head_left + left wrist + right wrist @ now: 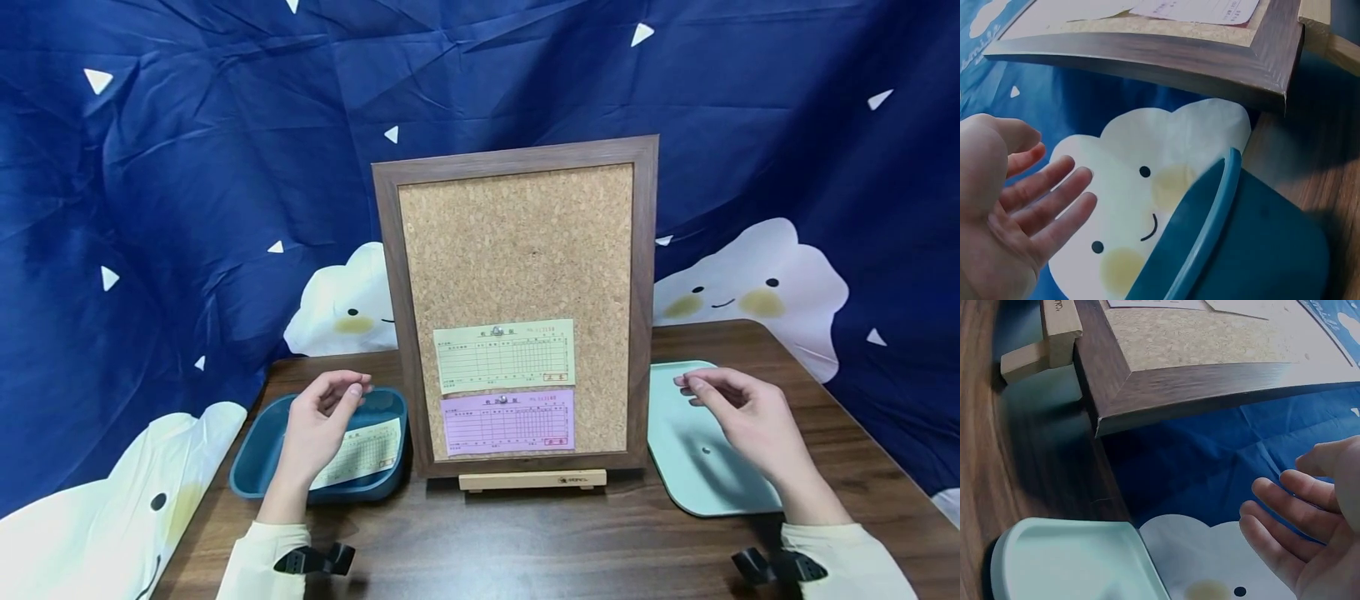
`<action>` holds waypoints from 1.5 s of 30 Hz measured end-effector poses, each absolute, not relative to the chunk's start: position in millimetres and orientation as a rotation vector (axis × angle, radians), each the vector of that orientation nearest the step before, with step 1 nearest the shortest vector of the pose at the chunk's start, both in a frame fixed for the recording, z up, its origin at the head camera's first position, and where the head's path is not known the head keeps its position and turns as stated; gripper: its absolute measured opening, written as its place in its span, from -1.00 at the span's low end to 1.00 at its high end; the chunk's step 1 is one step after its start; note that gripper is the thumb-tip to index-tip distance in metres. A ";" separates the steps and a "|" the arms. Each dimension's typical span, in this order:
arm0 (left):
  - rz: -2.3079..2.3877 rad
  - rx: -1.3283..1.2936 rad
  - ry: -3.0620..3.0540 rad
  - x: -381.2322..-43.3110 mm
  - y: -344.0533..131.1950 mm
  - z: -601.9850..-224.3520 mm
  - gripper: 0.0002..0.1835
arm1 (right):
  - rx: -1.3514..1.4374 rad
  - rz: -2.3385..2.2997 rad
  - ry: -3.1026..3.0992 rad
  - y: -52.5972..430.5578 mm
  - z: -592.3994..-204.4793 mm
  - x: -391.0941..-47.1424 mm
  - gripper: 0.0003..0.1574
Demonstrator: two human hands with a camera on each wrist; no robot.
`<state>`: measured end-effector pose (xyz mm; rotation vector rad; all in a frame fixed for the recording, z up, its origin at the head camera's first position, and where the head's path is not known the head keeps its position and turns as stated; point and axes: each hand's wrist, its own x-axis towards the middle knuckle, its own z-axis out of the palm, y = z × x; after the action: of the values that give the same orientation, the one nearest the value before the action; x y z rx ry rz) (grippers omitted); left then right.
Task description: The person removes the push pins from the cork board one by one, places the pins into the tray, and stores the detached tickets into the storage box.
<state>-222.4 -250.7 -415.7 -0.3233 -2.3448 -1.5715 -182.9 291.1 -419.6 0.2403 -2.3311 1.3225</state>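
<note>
As a relaxed, empty left hand [315, 433] hovers near a blue bin [258, 446] containing a paper slip [367, 450], a green slip [506, 358] hangs above a purple slip [510, 423] on a corkboard [525, 242]; the right hand [757, 425], likewise empty, hovers near a mint tray [675, 454].

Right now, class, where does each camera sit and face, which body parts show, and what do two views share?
Head: on the head, facing forward and down at the cork board; left hand, right hand and sleeves show.
Left wrist: on that wrist, facing the blue bin and the board's frame; left hand shows.
Right wrist: on that wrist, facing the green tray and frame; right hand shows.
Shared: both wrist views show frame and blue cloth.
</note>
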 end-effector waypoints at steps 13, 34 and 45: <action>-1.594 -0.348 -2.318 -222.0 -240.4 -414.1 -0.75 | 0.260 1.318 -2.330 287.3 -414.9 -183.9 -0.78; -1.621 -0.372 -2.284 -217.7 -227.3 -407.0 -0.77 | 0.320 1.343 -2.298 279.9 -406.1 -183.2 -0.76; -1.601 -0.436 -2.251 -216.5 -222.2 -401.8 -0.75 | 0.347 1.318 -2.284 274.6 -398.8 -183.6 -0.82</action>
<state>-216.5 -222.2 -401.8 -0.4363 -2.2513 -1.6006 -183.6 274.6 -398.8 0.3469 -2.2840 1.3182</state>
